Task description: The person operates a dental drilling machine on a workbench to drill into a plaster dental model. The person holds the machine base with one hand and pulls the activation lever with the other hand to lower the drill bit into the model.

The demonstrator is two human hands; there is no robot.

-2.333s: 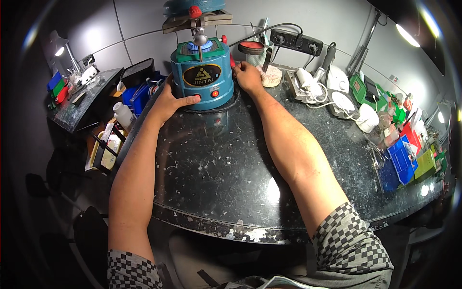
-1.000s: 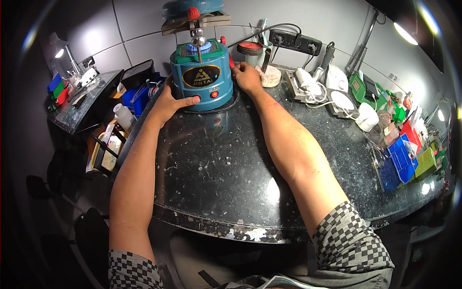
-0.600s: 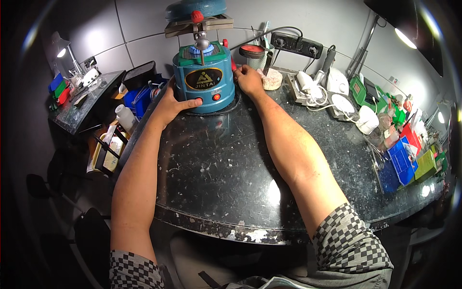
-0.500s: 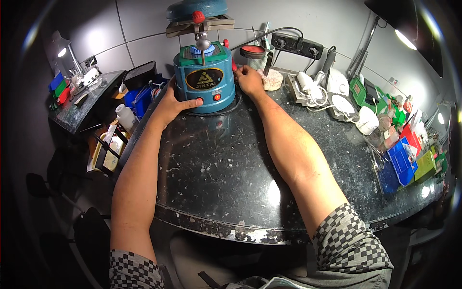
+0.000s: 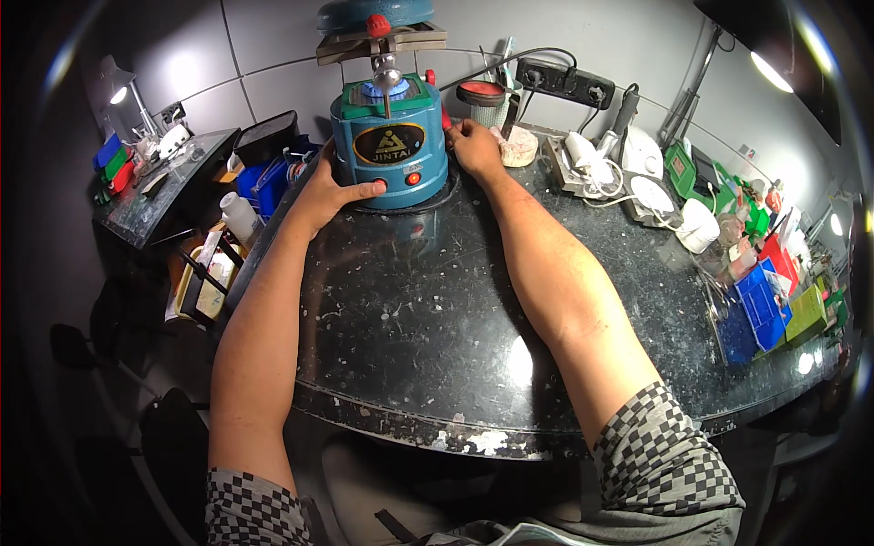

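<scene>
A blue vacuum forming machine (image 5: 430,159) stands at the back of the black table. My left hand (image 5: 332,193) grips its left side, the thumb stretched across the front onto the left button; the other fingers are mostly hidden behind the body. A lit red button (image 5: 412,178) shows right of the thumb. By the machine's right side, my right hand (image 5: 475,147) is closed, its fingertips at a red handle (image 5: 446,118) partly covered by them. Above the green-edged top, a metal frame (image 5: 428,40) is raised under the blue head (image 5: 387,13). Something curved and blue lies on top, partly hidden by a metal knob.
Right of my right hand are a pale round plaster block (image 5: 519,147), a cup (image 5: 492,116) with tools and a black power strip (image 5: 566,84). White corded devices (image 5: 640,155) and coloured boxes (image 5: 761,296) line the right side. A white bottle (image 5: 238,215) stands at the left.
Both hands keep their places at the machine. The whole picture has shifted very slightly; nothing has visibly been taken up or let go.
</scene>
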